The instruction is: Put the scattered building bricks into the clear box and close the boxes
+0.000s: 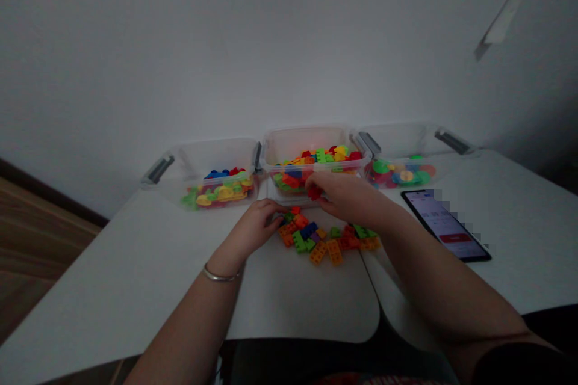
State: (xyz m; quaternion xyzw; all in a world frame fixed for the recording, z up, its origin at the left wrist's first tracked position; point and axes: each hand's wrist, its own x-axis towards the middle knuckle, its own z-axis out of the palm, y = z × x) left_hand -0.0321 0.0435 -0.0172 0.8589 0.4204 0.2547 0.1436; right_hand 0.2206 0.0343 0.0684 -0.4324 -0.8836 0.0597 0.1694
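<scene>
Loose toy building bricks in orange, green, red, blue and purple lie in a heap on the white table, among them a blue brick (309,230) and an orange brick (335,251). My left hand (258,227), with a silver bangle at the wrist, reaches the heap's left edge; its index finger and thumb are apart beside a green brick (288,216). Above the heap, my right hand (336,194) pinches a red brick (315,192), just in front of the middle clear bin (311,135). That bin holds many mixed bricks.
A left clear bin (217,150) and a right clear bin (401,138) hold colourful plastic pieces and stand against the wall. A phone (445,222) lies right of my right forearm. Between table sections (307,307) runs a seam.
</scene>
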